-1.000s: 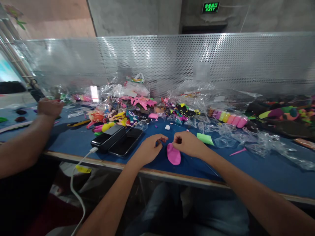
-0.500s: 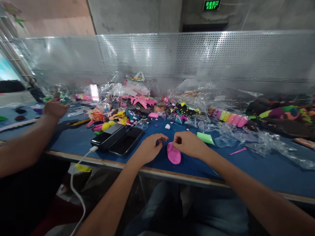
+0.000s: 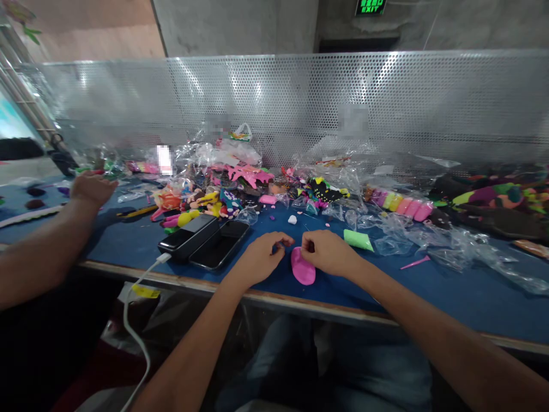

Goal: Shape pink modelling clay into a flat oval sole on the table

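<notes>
A flat, oval piece of pink modelling clay (image 3: 303,270) lies on the blue table in front of me, near its front edge. My right hand (image 3: 329,252) is at its upper right side, with thumb and fingers closed together on the clay's upper edge. Just left of the clay is my left hand (image 3: 263,260), its fingers loosely bent and a gap showing between thumb and forefinger; nothing is visible in it. A small white lump (image 3: 292,220) lies beyond both hands. A light green packet of clay (image 3: 358,240) rests beside my right wrist.
At left lie a phone (image 3: 219,246) and a black device (image 3: 189,236) with a white cable (image 3: 127,320). A co-worker's hand (image 3: 92,189) reaches over the far left. Plastic wrappers (image 3: 390,246) and colourful clay figures (image 3: 214,200) line the perforated metal screen (image 3: 291,91). A pink tool (image 3: 415,262) lies right.
Both of my hands and the pink clay stay almost in place. The co-worker's hand has moved slightly left, and the view has tilted a little.
</notes>
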The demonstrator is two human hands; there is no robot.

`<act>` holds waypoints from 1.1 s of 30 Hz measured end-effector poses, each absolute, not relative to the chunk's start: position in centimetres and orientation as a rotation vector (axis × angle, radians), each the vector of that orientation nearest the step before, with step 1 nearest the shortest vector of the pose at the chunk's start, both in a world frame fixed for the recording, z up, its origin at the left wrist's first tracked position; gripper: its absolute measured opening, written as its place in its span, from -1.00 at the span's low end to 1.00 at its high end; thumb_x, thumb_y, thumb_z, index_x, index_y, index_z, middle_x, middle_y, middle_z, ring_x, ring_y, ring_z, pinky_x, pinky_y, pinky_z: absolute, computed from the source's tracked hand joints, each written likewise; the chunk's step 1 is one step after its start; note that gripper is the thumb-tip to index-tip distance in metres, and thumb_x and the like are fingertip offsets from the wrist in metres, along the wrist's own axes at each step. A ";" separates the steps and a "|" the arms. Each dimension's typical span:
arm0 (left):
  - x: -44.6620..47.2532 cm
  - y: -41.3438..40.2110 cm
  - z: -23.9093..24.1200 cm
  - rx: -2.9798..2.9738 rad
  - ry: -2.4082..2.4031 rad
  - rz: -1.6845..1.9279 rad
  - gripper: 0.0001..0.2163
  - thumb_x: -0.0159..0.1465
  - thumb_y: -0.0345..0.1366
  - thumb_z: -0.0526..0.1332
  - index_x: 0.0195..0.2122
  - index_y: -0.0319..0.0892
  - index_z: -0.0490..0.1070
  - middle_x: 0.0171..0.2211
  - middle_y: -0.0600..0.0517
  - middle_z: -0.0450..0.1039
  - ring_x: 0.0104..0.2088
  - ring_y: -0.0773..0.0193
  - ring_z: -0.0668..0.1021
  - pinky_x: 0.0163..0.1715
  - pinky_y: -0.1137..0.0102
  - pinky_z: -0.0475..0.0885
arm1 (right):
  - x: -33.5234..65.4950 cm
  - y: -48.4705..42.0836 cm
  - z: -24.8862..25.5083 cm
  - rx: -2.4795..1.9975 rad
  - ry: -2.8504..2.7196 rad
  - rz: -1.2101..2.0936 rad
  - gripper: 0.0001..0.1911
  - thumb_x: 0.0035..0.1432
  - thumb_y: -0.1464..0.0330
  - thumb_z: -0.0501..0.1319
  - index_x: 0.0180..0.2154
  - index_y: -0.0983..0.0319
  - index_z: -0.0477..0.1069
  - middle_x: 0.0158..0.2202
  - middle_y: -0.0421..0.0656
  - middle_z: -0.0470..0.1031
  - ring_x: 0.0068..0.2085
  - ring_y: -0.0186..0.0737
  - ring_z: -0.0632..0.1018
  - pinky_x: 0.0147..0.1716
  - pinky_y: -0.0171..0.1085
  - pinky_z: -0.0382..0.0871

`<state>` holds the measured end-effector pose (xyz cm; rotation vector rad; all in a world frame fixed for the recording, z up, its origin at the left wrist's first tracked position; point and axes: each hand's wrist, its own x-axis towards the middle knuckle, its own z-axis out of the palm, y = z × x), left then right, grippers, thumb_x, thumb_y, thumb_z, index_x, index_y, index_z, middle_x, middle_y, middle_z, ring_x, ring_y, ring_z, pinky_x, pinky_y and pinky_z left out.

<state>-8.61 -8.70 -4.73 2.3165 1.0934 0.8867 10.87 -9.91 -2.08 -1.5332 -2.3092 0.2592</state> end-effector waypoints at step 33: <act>-8.3 -9.0 -4.2 2.599 0.885 0.677 -0.79 0.21 -0.15 0.29 -0.17 -0.10 0.49 -0.12 0.00 0.48 -0.07 0.19 0.47 0.02 0.29 0.28 | 12.8 -11.4 -1.3 -1.446 -2.184 0.333 -0.91 0.05 0.41 0.15 -0.50 0.21 0.32 -0.55 -0.26 0.41 -0.51 -0.36 0.37 -0.49 -0.35 0.12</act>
